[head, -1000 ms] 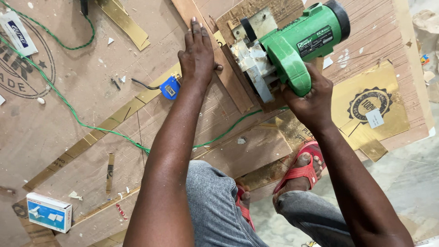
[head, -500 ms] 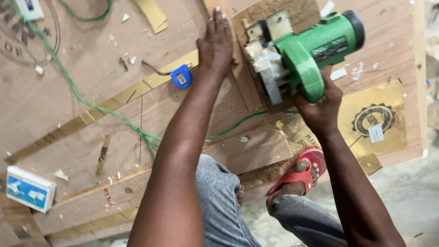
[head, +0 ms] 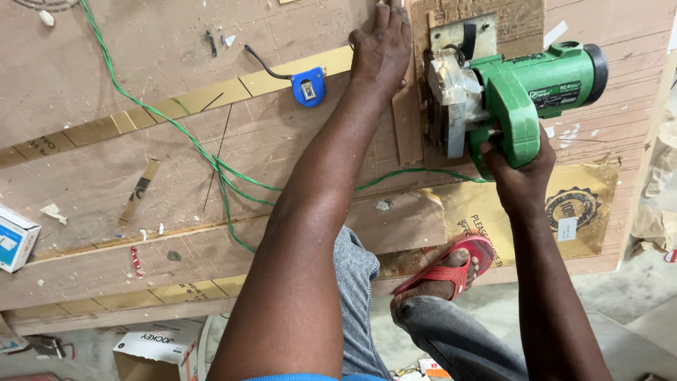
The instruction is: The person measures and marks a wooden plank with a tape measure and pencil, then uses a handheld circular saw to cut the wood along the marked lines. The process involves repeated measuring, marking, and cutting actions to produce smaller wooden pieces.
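Observation:
My right hand (head: 518, 169) grips the handle of a green hand-held power saw (head: 515, 85) with a grey metal guard. The saw rests on a small wooden base board (head: 486, 17) lying on a large brown plywood sheet (head: 176, 162). My left hand (head: 381, 46) lies flat, palm down, on a narrow wooden strip (head: 407, 127) just left of the saw, fingers pointing away from me. A green cord (head: 211, 162) runs across the sheet and under my left arm toward the saw.
A blue tape measure (head: 308, 86) sits on a long gold strip (head: 141, 116). A gold panel with a round emblem (head: 585, 204) lies at right. A white-and-blue box (head: 14, 240) is at the left edge. My foot in a red sandal (head: 444, 271) rests below the board. A cardboard box (head: 151, 349) stands on the floor.
The view has shifted, so the board and saw sit further right and higher in frame. Both hands keep their hold; the saw looks turned more level.

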